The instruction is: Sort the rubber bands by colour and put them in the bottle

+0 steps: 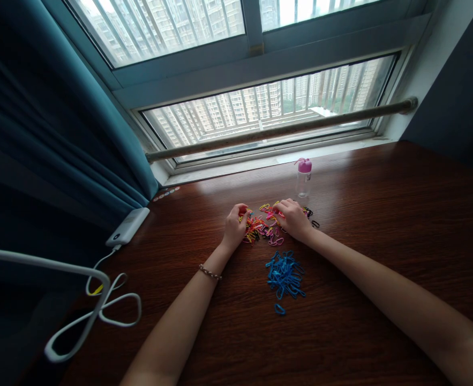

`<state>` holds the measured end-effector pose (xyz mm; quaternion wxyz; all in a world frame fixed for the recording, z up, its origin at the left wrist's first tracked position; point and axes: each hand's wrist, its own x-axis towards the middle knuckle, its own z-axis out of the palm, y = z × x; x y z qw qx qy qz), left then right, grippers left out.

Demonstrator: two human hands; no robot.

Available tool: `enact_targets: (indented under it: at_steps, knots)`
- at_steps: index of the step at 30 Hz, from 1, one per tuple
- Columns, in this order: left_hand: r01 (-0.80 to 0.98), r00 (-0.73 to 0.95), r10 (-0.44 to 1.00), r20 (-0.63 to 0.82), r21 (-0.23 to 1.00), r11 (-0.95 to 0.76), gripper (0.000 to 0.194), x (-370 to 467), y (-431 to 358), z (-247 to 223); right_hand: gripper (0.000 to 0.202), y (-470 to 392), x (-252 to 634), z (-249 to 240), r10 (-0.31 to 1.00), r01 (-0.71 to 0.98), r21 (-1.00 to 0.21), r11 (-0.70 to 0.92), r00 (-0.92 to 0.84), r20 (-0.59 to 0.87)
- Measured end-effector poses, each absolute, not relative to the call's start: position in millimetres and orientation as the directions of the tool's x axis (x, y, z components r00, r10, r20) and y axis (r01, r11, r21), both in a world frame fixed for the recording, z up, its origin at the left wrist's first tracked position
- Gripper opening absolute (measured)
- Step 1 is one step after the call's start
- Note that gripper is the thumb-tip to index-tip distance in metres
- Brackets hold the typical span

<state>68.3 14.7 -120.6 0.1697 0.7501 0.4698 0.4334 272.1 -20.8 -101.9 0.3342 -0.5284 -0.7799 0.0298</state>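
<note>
Bare forearms (pixel 381 279) reach across the reddish-brown wood-grain table (pixel 340 338) to a pile of small multicoloured loops (pixel 256 228), left hand (pixel 233 225) half-curled at its left edge, right hand (pixel 294 219) bent fingers-down over its right side, any hold by either indeterminable, bright-blue loops (pixel 285 274) heaped nearer the camera.

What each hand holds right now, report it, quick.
Left hand: fingers curled beside a small blue piece; whether it's held cannot be told.
Right hand: fingers bent at the multicoloured pile; open or closed, cannot tell.

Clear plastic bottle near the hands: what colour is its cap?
The cap is pink, best seen in the head view.
</note>
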Motion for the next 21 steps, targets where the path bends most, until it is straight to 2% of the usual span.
enact_targets:
  at_steps: [3,6,8,10,13,15,17,21]
  knots:
    - [0.542,0.171,0.855,0.490,0.678,-0.497,0.015,68,15,-121,0.013,-18,275,-91,0.861,0.689,-0.558,0.462,-0.197,0.468]
    - [0.520,0.164,0.863,0.478,0.701,-0.488,0.016,68,16,-122,0.015,-17,279,-74,0.914,0.495,-0.769,0.405,-0.241,0.326]
    - [0.502,0.160,0.869,0.468,0.719,-0.480,0.017,68,17,-122,0.019,-20,283,-62,0.909,0.363,-0.879,0.308,-0.385,0.159]
    - [0.486,0.155,0.871,0.466,0.732,-0.478,0.017,67,18,-123,0.023,-26,285,-52,0.807,0.283,-0.938,0.201,-0.590,-0.005]
    - [0.480,0.151,0.866,0.476,0.731,-0.486,0.016,66,19,-123,0.027,-35,286,-44,0.564,0.295,-0.945,0.138,-0.808,-0.170]
    - [0.485,0.145,0.862,0.485,0.725,-0.490,0.015,65,20,-122,0.030,-39,285,-44,0.494,0.339,-0.923,0.180,-0.843,-0.213]
    - [0.494,0.136,0.858,0.495,0.717,-0.492,0.015,65,20,-122,0.030,-38,286,-45,0.527,0.383,-0.900,0.210,-0.819,-0.226]
    - [0.505,0.141,0.842,0.520,0.694,-0.513,0.016,64,20,-120,0.023,-27,298,-48,0.692,0.466,-0.863,0.197,-0.690,-0.214]
